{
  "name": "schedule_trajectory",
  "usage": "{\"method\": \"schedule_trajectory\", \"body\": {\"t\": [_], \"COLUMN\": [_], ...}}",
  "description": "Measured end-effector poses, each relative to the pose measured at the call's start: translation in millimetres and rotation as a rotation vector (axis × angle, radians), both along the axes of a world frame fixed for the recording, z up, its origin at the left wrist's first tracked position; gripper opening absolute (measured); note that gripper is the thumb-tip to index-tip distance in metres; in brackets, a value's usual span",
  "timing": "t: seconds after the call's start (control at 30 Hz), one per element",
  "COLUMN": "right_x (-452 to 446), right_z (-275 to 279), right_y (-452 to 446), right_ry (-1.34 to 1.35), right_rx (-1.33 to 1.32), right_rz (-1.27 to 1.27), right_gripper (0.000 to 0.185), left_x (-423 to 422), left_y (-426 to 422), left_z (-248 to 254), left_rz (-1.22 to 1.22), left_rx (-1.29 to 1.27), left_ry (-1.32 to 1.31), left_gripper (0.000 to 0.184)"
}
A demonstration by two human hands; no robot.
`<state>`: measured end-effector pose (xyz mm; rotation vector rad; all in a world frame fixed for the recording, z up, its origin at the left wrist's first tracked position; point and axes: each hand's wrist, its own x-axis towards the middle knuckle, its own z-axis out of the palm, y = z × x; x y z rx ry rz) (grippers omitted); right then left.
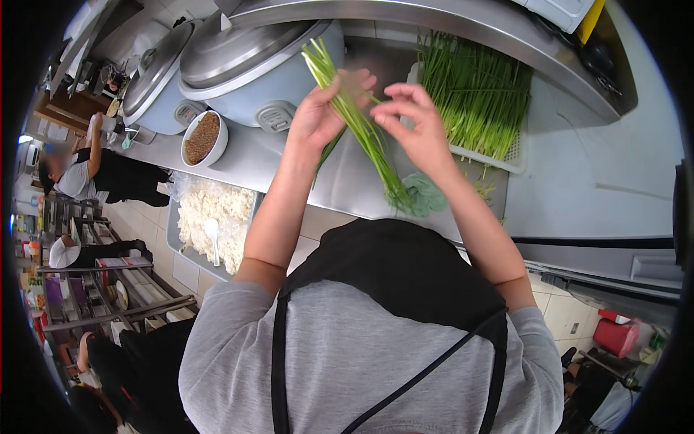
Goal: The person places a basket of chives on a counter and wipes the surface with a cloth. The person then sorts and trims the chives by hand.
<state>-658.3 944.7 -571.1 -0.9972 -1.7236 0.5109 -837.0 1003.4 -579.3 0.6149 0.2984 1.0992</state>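
A bunch of long green stalks (pixel 365 141) with pale ends up hangs slantwise over the steel counter. My left hand (pixel 324 108) is closed around it near the pale ends. Just right of the bunch, my right hand (pixel 416 123) has thumb and forefinger pinched at a thin stalk, with its other fingers curled. A green cloth (pixel 425 195) lies at the counter's front edge by the dark tips of the bunch. Behind my right hand, a white basket (pixel 515 160) holds many upright green stalks (pixel 473 94).
Two large cookers (pixel 253 79) (pixel 155 87) stand at the back left. Before them is a bowl of brown food (pixel 204 139). A tray of white rice (pixel 213 217) with a spoon sits lower left. Several people are in the left background, including one person standing (pixel 79 173).
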Motion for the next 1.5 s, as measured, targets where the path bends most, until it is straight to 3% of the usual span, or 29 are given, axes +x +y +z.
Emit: {"method": "schedule_trajectory", "body": {"t": [0.17, 0.5, 0.6, 0.73, 0.9, 1.13, 1.23, 1.33, 1.4, 1.5], "right_x": [2.2, 18.5, 23.2, 26.6, 49.3, 61.1, 58.4, 44.2, 31.5, 18.4], "right_z": [-25.9, -5.4, 1.1, 0.8, -2.4, 1.3, -1.8, -11.3, -16.0, -31.2], "right_y": [-2.2, 13.8, 15.4, 10.6, 7.0, 4.3, 4.9, 4.7, 7.8, 17.2], "right_ry": [-0.127, -0.074, 0.021, 0.088, -0.124, -0.052, -0.233, -0.29, -0.031, 0.062], "right_rx": [-0.138, -0.158, -0.469, -0.53, -0.611, -0.578, -0.664, -0.446, -0.371, -0.449], "right_rz": [-0.044, -0.037, 0.101, 0.201, 0.251, 0.196, 0.252, 0.154, 0.148, 0.224], "right_gripper": [0.014, 0.014, 0.018, 0.019, 0.02, 0.018, 0.022, 0.024, 0.024, 0.023], "left_x": [-5.2, -8.8, -8.9, -10.8, -20.6, -15.2, -9.2, -0.8, 4.0, 11.4], "left_y": [-3.0, -8.3, -8.6, -1.5, 2.5, 0.9, -0.8, -5.1, -7.0, -10.9], "left_z": [8.8, 14.8, 14.1, 8.8, 8.1, 2.9, -0.2, -1.3, -2.3, -2.9], "left_rz": [-0.045, -0.014, 0.02, 0.075, 0.083, 0.042, 0.015, -0.028, -0.093, -0.14], "left_rx": [-0.012, 0.095, 0.088, 0.069, 0.091, 0.025, 0.01, 0.006, 0.022, 0.047], "left_ry": [-0.138, 0.107, 0.149, 0.084, 0.087, 0.082, 0.103, 0.107, 0.099, 0.116], "left_gripper": [0.015, 0.015, 0.016, 0.016, 0.016, 0.016, 0.016, 0.016, 0.016, 0.016]}}
